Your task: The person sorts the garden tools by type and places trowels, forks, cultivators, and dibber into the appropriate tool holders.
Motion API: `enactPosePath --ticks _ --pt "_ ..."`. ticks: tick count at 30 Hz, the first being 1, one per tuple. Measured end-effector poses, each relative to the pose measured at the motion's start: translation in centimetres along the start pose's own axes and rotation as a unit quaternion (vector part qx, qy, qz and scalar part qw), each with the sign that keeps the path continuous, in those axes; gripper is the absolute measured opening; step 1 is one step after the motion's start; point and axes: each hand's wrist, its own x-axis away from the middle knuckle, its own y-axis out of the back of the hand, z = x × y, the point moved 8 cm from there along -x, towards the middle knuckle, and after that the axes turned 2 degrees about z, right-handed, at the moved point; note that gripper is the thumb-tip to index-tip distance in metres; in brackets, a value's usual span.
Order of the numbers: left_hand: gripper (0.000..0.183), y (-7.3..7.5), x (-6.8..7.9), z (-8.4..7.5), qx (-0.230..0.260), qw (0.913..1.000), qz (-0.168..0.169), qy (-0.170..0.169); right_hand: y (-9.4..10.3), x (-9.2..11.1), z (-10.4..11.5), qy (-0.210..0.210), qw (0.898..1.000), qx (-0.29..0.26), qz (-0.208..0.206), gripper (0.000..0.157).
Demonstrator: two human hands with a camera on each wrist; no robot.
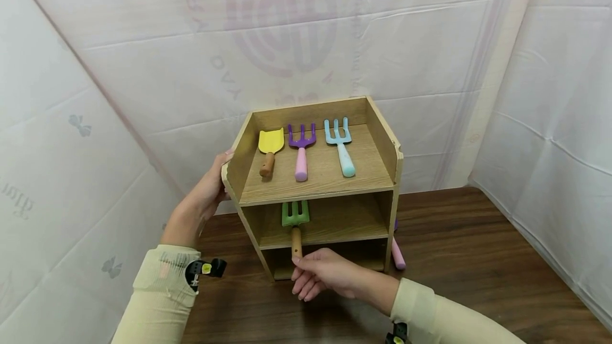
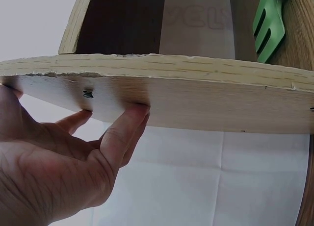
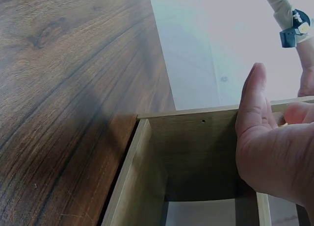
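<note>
A small wooden shelf unit (image 1: 317, 194) stands on the table. My left hand (image 1: 206, 187) rests against the outside of its left side panel (image 2: 196, 101), fingertips touching the wood in the left wrist view. On the middle shelf lies a green toy garden fork (image 1: 295, 220) with a wooden handle, tines pointing inward. My right hand (image 1: 327, 275) pinches the end of that handle between thumb and fingers at the shelf's front edge. From the right wrist view, the handle is mostly hidden behind my right hand (image 3: 274, 142).
On the top shelf lie a yellow shovel (image 1: 271, 141), a purple fork with a pink handle (image 1: 301, 163) and a light blue fork (image 1: 345, 159). A pink-handled tool (image 1: 398, 255) sits partly hidden at the unit's right side. White sheeting (image 1: 430, 68) surrounds the dark wooden table (image 1: 459, 259).
</note>
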Motion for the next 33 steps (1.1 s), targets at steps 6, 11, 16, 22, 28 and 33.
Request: enactPosePath --ticks 6,11,16,22,28,33 --pt "0.073 0.1 0.1 0.0 0.002 1.0 0.002 -0.002 0.2 -0.6 0.2 0.006 1.0 -0.009 -0.008 0.04" --pt "0.073 0.1 0.1 -0.1 0.004 1.0 0.004 -0.005 0.6 -1.0 0.1 0.01 0.999 -0.021 -0.028 0.044" --pt "0.073 0.0 0.0 -0.1 0.005 1.0 0.005 -0.005 0.8 -1.0 -0.1 0.013 0.999 -0.03 -0.041 0.044" --pt "0.076 0.1 0.0 -0.1 -0.005 1.0 0.001 -0.003 0.8 -1.0 0.2 0.014 0.999 -0.018 -0.042 0.039" --pt "0.076 -0.1 -0.1 -0.1 -0.002 1.0 0.001 -0.003 1.6 -1.1 0.2 0.01 0.999 -0.006 -0.053 0.037" --pt "0.075 -0.1 -0.1 0.0 0.003 1.0 0.001 -0.002 2.2 -1.1 0.0 0.016 0.998 0.002 -0.059 0.043"
